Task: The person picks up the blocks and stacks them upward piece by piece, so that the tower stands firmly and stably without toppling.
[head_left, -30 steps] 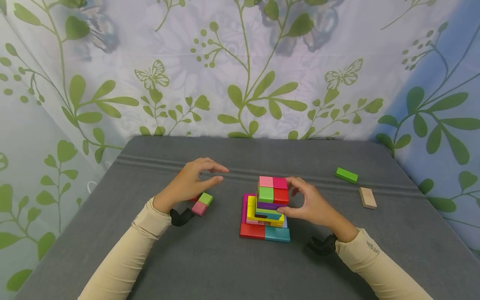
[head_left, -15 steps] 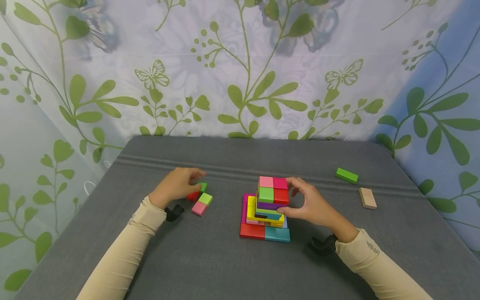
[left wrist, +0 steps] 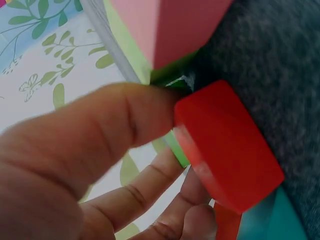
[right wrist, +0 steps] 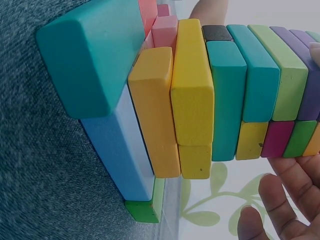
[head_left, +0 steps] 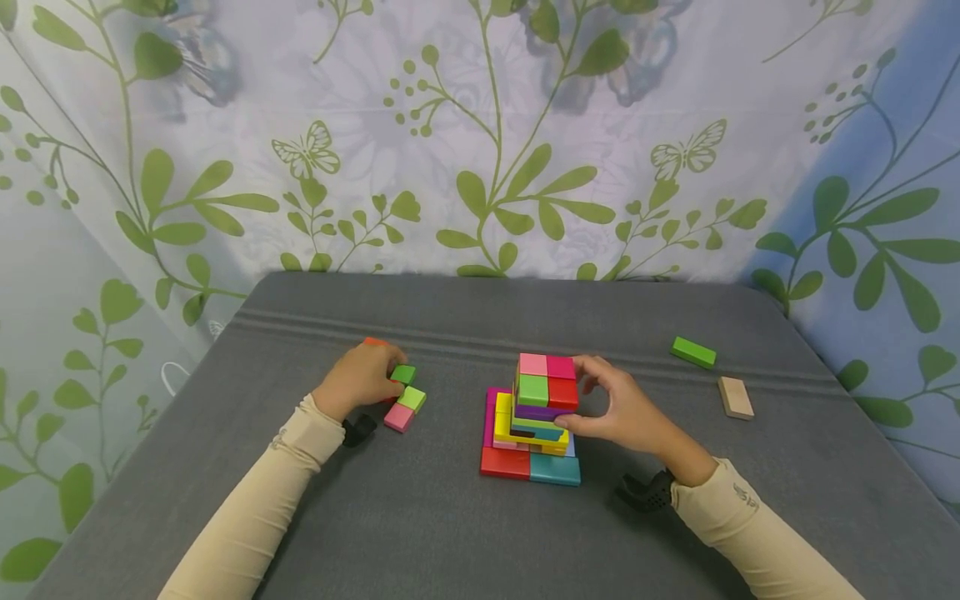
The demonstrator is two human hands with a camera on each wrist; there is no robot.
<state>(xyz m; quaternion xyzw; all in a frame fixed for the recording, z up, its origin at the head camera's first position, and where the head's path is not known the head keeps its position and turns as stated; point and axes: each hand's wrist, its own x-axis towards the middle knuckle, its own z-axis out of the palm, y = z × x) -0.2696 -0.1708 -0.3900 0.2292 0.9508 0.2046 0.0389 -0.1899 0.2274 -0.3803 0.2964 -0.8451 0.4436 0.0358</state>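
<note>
A stepped tower of coloured wooden blocks [head_left: 532, 390] stands near the middle of the table. My right hand [head_left: 626, 410] grips its upper layers, thumb on the near side and fingers behind. The right wrist view shows teal, yellow and purple blocks [right wrist: 309, 70] in the stack, with fingers by the top layers. Off to the left, my left hand [head_left: 357, 380] pinches a red block [left wrist: 230, 147] between thumb and fingers, low over the table. Close beside that hand lie a green block [head_left: 403, 374], a lime block [head_left: 412, 398] and a pink block [head_left: 399, 417].
A long green block [head_left: 693, 351] and a bare wood block [head_left: 736, 397] lie on the right of the grey-covered table [head_left: 450, 533]. Past the left hand an orange-red block [head_left: 374, 341] peeks out. A leaf-patterned curtain [head_left: 480, 150] hangs behind the table.
My left hand has moved left and down from beside the tower to the loose blocks, its fingers closing on the red one. My right hand stays at the tower.
</note>
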